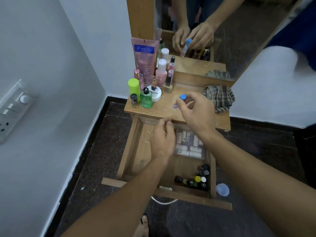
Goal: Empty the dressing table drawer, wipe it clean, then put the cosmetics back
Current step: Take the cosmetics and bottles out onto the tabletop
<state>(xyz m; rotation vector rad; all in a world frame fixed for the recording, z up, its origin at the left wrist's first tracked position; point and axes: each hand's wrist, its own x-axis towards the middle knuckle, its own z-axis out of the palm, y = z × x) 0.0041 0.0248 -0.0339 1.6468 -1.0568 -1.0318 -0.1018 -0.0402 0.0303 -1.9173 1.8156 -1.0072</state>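
Observation:
My right hand [196,112] grips a slim clear tube with a blue cap [182,97] just above the wooden table top [164,110]. My left hand [162,139] hovers over the open drawer [131,151], fingers loosely curled, holding nothing. In the drawer lie a clear box of small tubes [189,144] and several small dark bottles [196,181] at the front right corner. Cosmetics stand at the table's back left: a pink tube [144,60], a green bottle [146,100], a lime-capped bottle [133,88], a white round tin [155,94], nail polishes.
A checked cloth [218,98] lies crumpled at the table's right. A mirror [213,31] behind reflects both hands. A blue-lidded jar [222,189] sits on the dark floor right of the drawer. A wall with a switch panel [15,108] is on the left.

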